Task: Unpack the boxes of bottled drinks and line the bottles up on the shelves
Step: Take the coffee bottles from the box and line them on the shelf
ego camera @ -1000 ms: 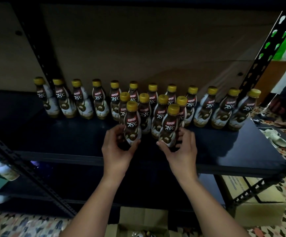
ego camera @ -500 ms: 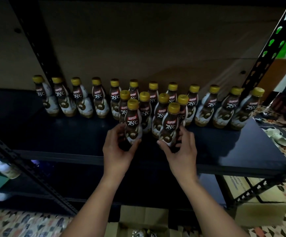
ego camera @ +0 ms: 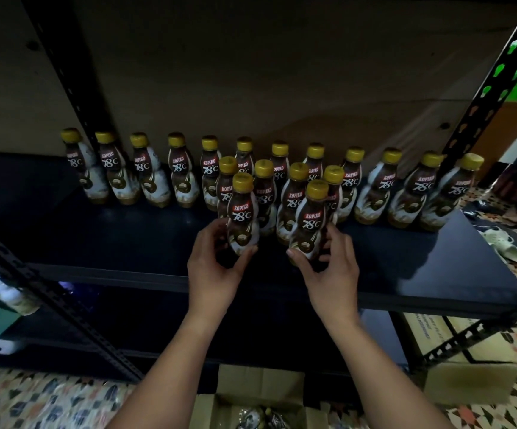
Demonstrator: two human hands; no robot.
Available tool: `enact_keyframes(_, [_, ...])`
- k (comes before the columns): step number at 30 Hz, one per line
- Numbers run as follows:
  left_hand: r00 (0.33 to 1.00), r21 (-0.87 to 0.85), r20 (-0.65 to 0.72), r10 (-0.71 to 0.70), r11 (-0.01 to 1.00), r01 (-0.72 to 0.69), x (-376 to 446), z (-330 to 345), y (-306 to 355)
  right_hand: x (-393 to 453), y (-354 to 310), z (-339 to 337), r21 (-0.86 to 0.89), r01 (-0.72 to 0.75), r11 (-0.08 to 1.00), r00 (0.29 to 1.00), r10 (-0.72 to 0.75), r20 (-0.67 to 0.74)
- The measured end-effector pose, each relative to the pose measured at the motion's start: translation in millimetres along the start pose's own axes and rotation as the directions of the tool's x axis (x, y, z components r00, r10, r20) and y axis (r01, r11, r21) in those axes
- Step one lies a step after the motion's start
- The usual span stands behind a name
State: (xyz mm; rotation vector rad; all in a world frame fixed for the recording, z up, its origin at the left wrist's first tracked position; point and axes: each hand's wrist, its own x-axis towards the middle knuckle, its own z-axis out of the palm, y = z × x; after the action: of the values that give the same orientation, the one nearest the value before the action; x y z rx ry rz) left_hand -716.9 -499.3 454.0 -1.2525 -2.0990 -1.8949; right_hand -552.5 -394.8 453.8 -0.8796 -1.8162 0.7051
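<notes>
1. Shelf (ego camera: 127, 243): we log a dark board on black slotted uprights. Its left and near-front stretches hold no bottles; we judge most of the surface unfilled.
2. Back row (ego camera: 176, 171): we count twelve brown bottles with yellow caps, upright, side by side along the rear edge, running from the left upright to the right one. We enter this row as done.
3. Second row (ego camera: 263, 193): we see four bottles standing just in front of the back row, middle only. We rate it begun, with room open to either side.
4. Left hand (ego camera: 212, 270): fingers and thumb curl round the lower body of the left front bottle (ego camera: 242, 218), closed on it. The bottle is upright, its base at the shelf; we cannot tell whether it bears weight there.
5. Right hand (ego camera: 333, 274): thumb and fingers wrap the lower body of the right front bottle (ego camera: 311, 224) in the same way, upright, in front of the second row.
6. Open carton (ego camera: 251, 410): it sits on the floor below our arms, flaps spread, with something wrapped inside; we cannot count its contents, but judge more stock remains.
7. Closed box (ego camera: 467, 376): it rests on the floor under the shelf's right end, apparently unopened, so we judge unpacking left to do.
</notes>
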Motion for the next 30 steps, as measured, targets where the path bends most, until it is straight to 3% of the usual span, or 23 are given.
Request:
enact_keyframes(18, [0.999, -0.043, 0.005, -0.047, 0.998, 0.047, -4, -4, 4, -4, 1, -1, -0.011, 0.037, 0.999, 0.999, -0.038, -0.011])
enact_keyframes(22, [0.995, -0.063, -0.094, -0.024, 0.998, 0.019, -17, -9, 7, -15, 1, -3, -0.086, 0.073, 0.994, 0.993, -0.08, -0.084])
enact_keyframes(26, [0.971, -0.008, -0.212, 0.106, 0.994, -0.111, -56, -8, -6, -51, 15, -6, -0.092, 0.178, 0.98, 0.966, -0.192, -0.173])
enact_keyframes(28, [0.981, 0.022, -0.171, 0.09, 0.996, -0.087, -85, -2, -25, -77, 36, 0, -0.149, 0.253, 0.956, 0.96, -0.268, -0.087])
enact_keyframes(30, [0.995, 0.059, -0.096, 0.015, 0.998, -0.01, -117, 5, -55, -103, 62, 10, -0.136, 0.227, 0.964, 0.974, -0.227, 0.02])
